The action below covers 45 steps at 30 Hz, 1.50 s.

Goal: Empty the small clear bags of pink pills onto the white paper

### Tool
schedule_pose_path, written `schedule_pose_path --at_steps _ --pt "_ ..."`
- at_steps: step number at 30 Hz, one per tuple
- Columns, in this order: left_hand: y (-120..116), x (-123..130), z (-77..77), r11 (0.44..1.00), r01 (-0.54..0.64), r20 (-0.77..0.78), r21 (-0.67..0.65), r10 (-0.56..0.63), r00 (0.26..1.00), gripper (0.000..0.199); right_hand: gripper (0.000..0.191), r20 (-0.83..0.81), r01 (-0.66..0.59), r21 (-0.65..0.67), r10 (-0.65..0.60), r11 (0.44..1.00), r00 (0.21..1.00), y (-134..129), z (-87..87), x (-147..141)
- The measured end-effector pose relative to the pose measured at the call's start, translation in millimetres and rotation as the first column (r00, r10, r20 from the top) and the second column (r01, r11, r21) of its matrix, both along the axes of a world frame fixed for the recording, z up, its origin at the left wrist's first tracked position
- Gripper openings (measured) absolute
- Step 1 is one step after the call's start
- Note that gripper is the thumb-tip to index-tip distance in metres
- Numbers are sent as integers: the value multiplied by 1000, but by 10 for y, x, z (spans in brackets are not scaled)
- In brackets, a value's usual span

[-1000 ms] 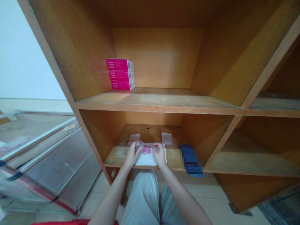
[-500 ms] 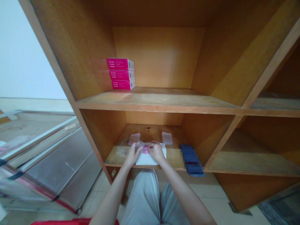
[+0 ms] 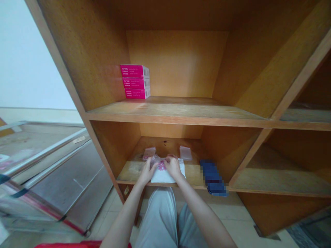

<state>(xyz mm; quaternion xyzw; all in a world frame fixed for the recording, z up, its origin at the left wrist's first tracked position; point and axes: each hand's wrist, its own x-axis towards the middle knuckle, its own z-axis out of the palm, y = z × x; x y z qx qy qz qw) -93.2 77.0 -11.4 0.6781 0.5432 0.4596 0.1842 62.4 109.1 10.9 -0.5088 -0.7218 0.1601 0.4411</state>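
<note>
Your head camera looks forward and down from above your lap [image 3: 157, 217], facing a wooden shelf unit [image 3: 178, 119] close on, framing your left hand [image 3: 147, 171] and right hand [image 3: 173, 167] at the lower shelf's front edge [image 3: 193, 186].

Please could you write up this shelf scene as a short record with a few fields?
Left hand: pinching a clear plastic bag
Right hand: on the same bag, beside pink beads
Beneath hands: white sheet on the lower shelf
Nearby: two small clear bags, blurred blue stack
Upper shelf: three stacked magenta boxes
</note>
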Motion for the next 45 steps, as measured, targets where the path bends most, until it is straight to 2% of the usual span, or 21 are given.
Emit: schedule_pose_path --at_steps 4,7,12,17,22,27,32,37,41,43,45 --pt "11 2 -19 1000 13 20 -9 -13 1000 37 9 -287 75 79 -49 994 957 10 179 -47" --pt "-2 8 0 999 33 37 5 -33 999 38 12 -368 33 84 0 996 930 34 232 -119" --pt "-18 12 29 999 51 47 -7 -50 998 39 19 -270 -142 74 157 987 950 117 198 -153" --pt "-16 11 17 998 37 71 -56 -33 997 41 17 -203 -85 16 87 996 975 228 150 43" --pt "-23 13 22 998 28 67 -60 -24 997 42 24 71 -159 -134 170 978 983 208 69 232" --pt "-27 20 46 998 43 81 -55 -38 996 40 30 237 -179 -182 220 967 946 162 13 265" --pt "-45 19 72 995 75 78 -59 -70 995 39 25 331 -156 -191 214 969 919 202 22 212" --pt "-28 8 43 996 61 91 -58 -56 994 40 21 346 -63 -181 123 981 930 257 24 142" --pt "-10 4 28 997 61 106 -51 -55 993 40 18 329 -43 -188 105 981 938 307 76 102" --pt "-9 4 30 997 61 110 -52 -55 992 41 16 247 -48 -148 84 988 965 317 141 74" --pt "-9 5 33 997 65 115 -52 -59 992 40 12 64 -54 -56 58 997 996 306 215 32"
